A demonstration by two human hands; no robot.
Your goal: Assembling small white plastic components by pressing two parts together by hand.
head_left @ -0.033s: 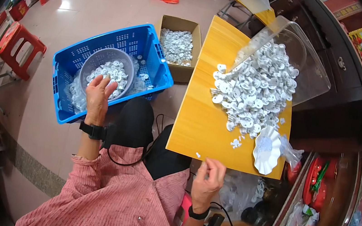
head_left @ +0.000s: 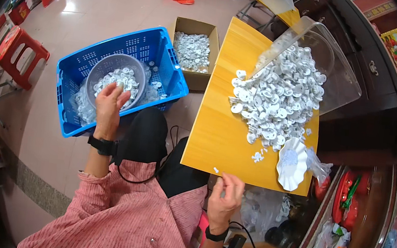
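Note:
My left hand (head_left: pixel 108 107) hangs over a grey mesh basket (head_left: pixel 94 67) inside a blue plastic crate (head_left: pixel 66 121). Its thumb and fingers are apart, just above small white round plastic pieces (head_left: pixel 127 77) in the basket. At the near edge of a yellow wooden board (head_left: pixel 206 140), my right hand (head_left: pixel 226 200) has its fingers curled toward the thumb; whatever lies between them is hidden. A tiny white part (head_left: pixel 216 170) lies on the board just beyond those fingertips. Farther up the board is a big heap of white round plastic pieces (head_left: pixel 285 95).
A clear plastic bin (head_left: pixel 341 87) lies tipped behind the heap. A white scalloped dish (head_left: pixel 289 181) stands at the board's near right, with small white bits (head_left: pixel 258 157) beside it. A cardboard box (head_left: pixel 199 80) of white pieces adjoins the crate. Red stools (head_left: pixel 27 54) stand left.

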